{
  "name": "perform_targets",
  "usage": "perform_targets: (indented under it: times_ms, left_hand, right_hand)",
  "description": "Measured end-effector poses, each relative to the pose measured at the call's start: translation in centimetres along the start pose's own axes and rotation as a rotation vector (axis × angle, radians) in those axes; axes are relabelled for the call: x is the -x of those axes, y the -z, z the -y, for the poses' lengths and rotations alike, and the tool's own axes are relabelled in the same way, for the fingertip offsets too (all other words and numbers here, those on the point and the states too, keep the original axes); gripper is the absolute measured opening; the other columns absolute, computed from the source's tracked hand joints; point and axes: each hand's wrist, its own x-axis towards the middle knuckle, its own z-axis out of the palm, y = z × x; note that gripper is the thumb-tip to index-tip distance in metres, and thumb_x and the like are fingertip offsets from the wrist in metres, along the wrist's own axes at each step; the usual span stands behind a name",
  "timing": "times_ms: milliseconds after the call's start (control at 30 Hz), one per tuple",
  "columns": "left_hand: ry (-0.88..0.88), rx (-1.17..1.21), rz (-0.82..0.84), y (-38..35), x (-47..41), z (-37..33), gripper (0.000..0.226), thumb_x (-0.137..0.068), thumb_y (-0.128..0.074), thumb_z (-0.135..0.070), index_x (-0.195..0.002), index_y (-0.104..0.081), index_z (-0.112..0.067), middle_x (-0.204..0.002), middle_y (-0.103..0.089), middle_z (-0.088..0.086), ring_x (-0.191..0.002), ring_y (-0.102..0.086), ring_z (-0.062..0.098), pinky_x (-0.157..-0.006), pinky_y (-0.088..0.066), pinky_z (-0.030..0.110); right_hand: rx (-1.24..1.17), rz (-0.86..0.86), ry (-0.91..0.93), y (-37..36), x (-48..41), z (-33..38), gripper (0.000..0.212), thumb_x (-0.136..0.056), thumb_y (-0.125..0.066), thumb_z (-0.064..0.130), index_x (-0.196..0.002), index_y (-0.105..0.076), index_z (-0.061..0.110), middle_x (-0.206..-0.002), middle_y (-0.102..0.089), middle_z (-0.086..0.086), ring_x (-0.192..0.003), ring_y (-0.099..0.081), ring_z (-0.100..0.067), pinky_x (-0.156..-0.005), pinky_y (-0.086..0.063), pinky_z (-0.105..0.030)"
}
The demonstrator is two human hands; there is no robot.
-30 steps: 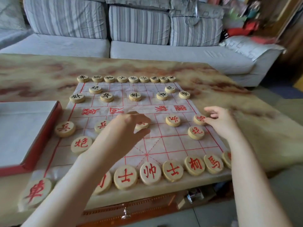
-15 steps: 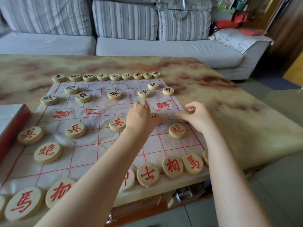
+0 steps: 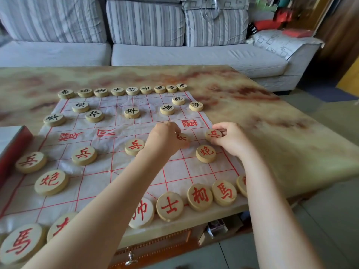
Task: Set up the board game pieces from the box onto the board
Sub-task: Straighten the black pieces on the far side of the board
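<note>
A white cloth board [image 3: 136, 171] with red grid lines lies on the marbled table [image 3: 272, 117]. Round wooden pieces with black characters line its far side, and red-lettered ones its near side. My left hand [image 3: 166, 139] grips a red soldier piece [image 3: 182, 137] on the soldier row, mostly covering it. My right hand [image 3: 232, 139] pinches another red soldier piece [image 3: 213, 134] at the board's right edge. A red cannon piece [image 3: 205, 153] lies between my two wrists, and a third soldier [image 3: 134, 146] sits just left of my left hand.
The red-edged game box [image 3: 13, 146] sits at the left edge of the table. A grey striped sofa [image 3: 174, 53] stands behind the table. The near row of pieces [image 3: 200, 197] lies along the table's front edge, under my forearms.
My left hand moved right from the middle soldier to the one beside it. My right hand stayed on the rightmost soldier, which now shows from under the fingers. The view shifted right.
</note>
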Motion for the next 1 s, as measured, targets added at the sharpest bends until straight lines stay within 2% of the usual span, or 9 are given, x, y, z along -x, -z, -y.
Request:
perform_targets:
  times_ms: [100, 200, 300, 400, 600, 833, 1000]
  left_hand:
    - [-0.033, 0.084, 0.023, 0.1, 0.1, 0.5, 0.046, -0.075, -0.074, -0.024, -0.119, -0.06, -0.018, -0.116, -0.06, 0.006, -0.092, -0.058, 0.022, -0.073, -0.049, 0.03]
    - [-0.046, 0.151, 0.032, 0.2, 0.2, 0.9, 0.053, -0.073, -0.076, -0.023, -0.122, -0.058, -0.015, -0.115, -0.062, 0.006, -0.089, -0.058, 0.02, -0.071, -0.044, 0.026]
    - [-0.039, 0.175, 0.025, 0.0, 0.1, 1.3, 0.059, -0.071, -0.078, -0.026, -0.125, -0.055, -0.016, -0.119, -0.061, 0.004, -0.098, -0.058, 0.02, -0.075, -0.043, 0.024]
    - [-0.046, 0.164, 0.006, -0.1, 0.2, 1.6, 0.058, -0.07, -0.078, -0.03, -0.122, -0.057, -0.015, -0.118, -0.06, 0.003, -0.088, -0.052, 0.013, -0.072, -0.039, 0.022]
    - [-0.063, 0.097, 0.003, -0.1, 0.3, 1.6, 0.061, -0.068, -0.079, -0.032, -0.121, -0.057, -0.013, -0.118, -0.06, 0.005, -0.102, -0.056, 0.019, -0.077, -0.044, 0.024]
    - [-0.058, 0.118, -0.002, -0.2, 0.3, 1.6, 0.058, -0.068, -0.079, -0.031, -0.12, -0.058, -0.016, -0.116, -0.061, 0.005, -0.099, -0.057, 0.018, -0.073, -0.045, 0.024]
    - [-0.044, 0.126, -0.017, -0.3, 0.3, 1.6, 0.058, -0.069, -0.078, -0.031, -0.12, -0.056, -0.016, -0.116, -0.06, 0.005, -0.096, -0.057, 0.018, -0.071, -0.046, 0.025]
  right_hand:
    - [-0.016, 0.025, 0.016, 0.1, 0.1, -0.1, 0.046, -0.079, -0.063, 0.002, -0.123, -0.059, 0.016, -0.124, -0.061, -0.01, -0.113, -0.057, -0.023, -0.094, -0.045, -0.03]
    - [-0.017, 0.035, 0.021, 0.2, 0.0, -0.3, 0.055, -0.079, -0.056, -0.004, -0.129, -0.054, 0.017, -0.129, -0.058, -0.007, -0.116, -0.055, -0.02, -0.089, -0.043, -0.026]
    - [-0.078, 0.028, 0.019, 0.2, -0.1, -0.5, 0.065, -0.076, -0.07, 0.007, -0.135, -0.046, 0.015, -0.137, -0.05, -0.006, -0.12, -0.051, -0.019, -0.09, -0.039, -0.025]
    - [-0.062, -0.005, 0.01, -0.2, -0.3, -0.7, 0.075, -0.066, -0.083, 0.02, -0.132, -0.049, 0.011, -0.133, -0.051, -0.01, -0.12, -0.051, -0.021, -0.098, -0.041, -0.031]
    - [-0.031, -0.052, 0.016, -0.3, -0.5, -1.1, 0.053, -0.065, -0.083, 0.016, -0.113, -0.063, 0.011, -0.112, -0.064, -0.011, -0.104, -0.058, -0.024, -0.095, -0.046, -0.041]
    - [-0.039, -0.051, 0.019, -0.3, -0.6, -1.1, 0.052, -0.067, -0.081, 0.013, -0.115, -0.062, 0.012, -0.114, -0.063, -0.01, -0.106, -0.057, -0.022, -0.091, -0.045, -0.032]
    - [-0.043, -0.05, 0.013, -0.2, -0.6, -1.1, 0.051, -0.067, -0.081, 0.013, -0.114, -0.062, 0.013, -0.114, -0.062, -0.01, -0.106, -0.057, -0.023, -0.093, -0.046, -0.034]
